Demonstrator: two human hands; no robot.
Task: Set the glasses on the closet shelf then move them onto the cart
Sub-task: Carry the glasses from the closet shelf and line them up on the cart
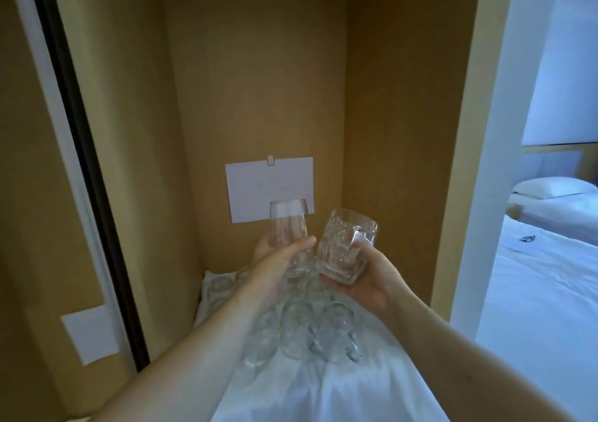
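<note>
Tumbler (289,227), tall & clear, held over the closet shelf w/ mouth up toward the back wall, long axis near upright, leaning slightly left. Left hand (275,259) has its grip wrapped round the lower half, thumb across the front. Just beside it, a faceted mug (344,243) tilts right, mouth up-right, handle facing out; right hand (365,279) cups its base, fingers curled under. Below both, more glasses (301,334) lie on a white cloth (323,389). Paper card (270,182) is stuck on the back wall.
</note>
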